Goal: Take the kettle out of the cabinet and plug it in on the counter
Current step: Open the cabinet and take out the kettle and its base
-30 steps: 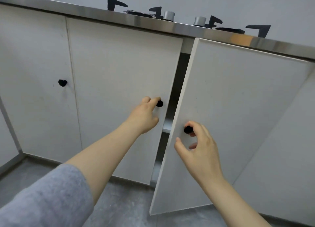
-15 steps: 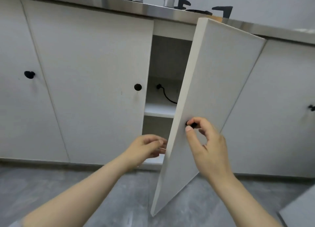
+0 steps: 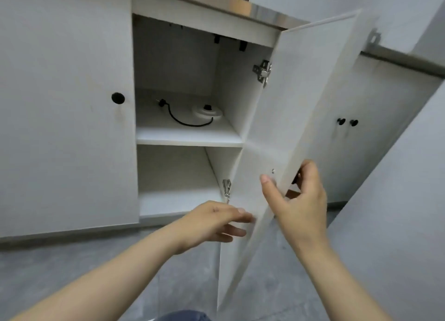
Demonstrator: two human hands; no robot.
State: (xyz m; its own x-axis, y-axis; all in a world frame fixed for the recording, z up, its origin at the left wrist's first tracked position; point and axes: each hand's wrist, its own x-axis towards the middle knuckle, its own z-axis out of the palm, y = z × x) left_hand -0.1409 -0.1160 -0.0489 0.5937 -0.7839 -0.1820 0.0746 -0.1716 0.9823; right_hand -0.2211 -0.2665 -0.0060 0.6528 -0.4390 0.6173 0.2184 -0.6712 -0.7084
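- The cabinet door stands swung wide; the right hand pinches its free edge, thumb on the inner face, fingers wrapped round the outside.
- The left hand is released, fingers loosely spread, just beside the door's lower inner face.
- No kettle body shows; the white kettle base sits at the upper shelf's back right corner, well above both hands.
- Its black cord curls left across the shelf to the plug.

Grey floor; pale wall; steel counter edge.
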